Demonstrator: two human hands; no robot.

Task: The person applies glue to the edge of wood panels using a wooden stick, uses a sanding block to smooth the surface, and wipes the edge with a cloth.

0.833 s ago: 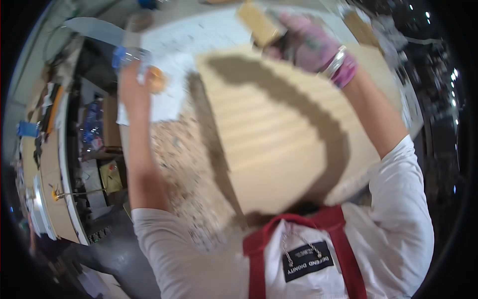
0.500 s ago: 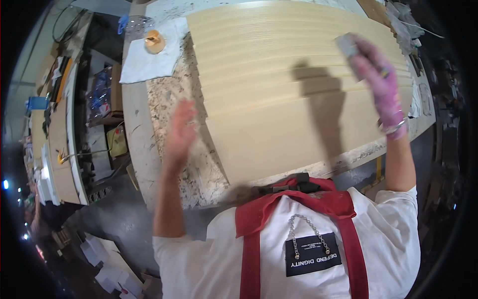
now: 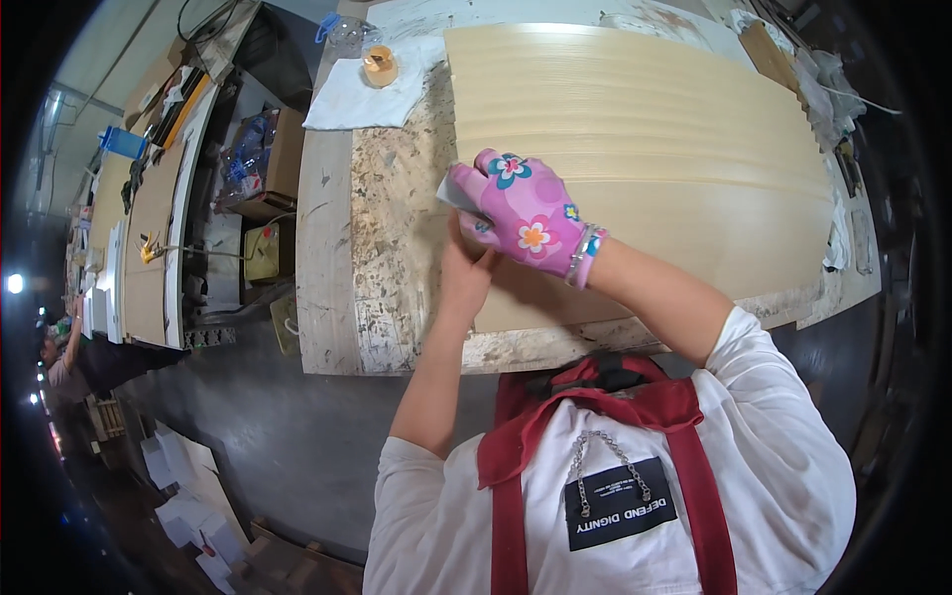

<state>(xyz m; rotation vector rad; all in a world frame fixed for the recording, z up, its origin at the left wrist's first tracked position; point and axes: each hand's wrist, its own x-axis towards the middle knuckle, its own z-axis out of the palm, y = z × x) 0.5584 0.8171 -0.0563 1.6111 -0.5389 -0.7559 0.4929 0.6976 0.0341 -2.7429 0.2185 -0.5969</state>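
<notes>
A large pale wooden panel with lengthwise ridges lies flat on the stained workbench. My right hand, in a pink flowered glove, is over the panel's left edge and grips a small grey sanding pad. My bare left hand sits just below it, against the same edge of the panel. Its fingers are tucked under the gloved hand and hidden.
A white cloth with a small orange jar lies at the bench's far left corner, next to a clear plastic bottle. Rags lie at the right end. Cluttered benches stand to the left, where another person works.
The panel, raised and tilted at first, now lies flat. My right hand has crossed from the panel's right side to its left edge. My left hand has come up to that edge.
</notes>
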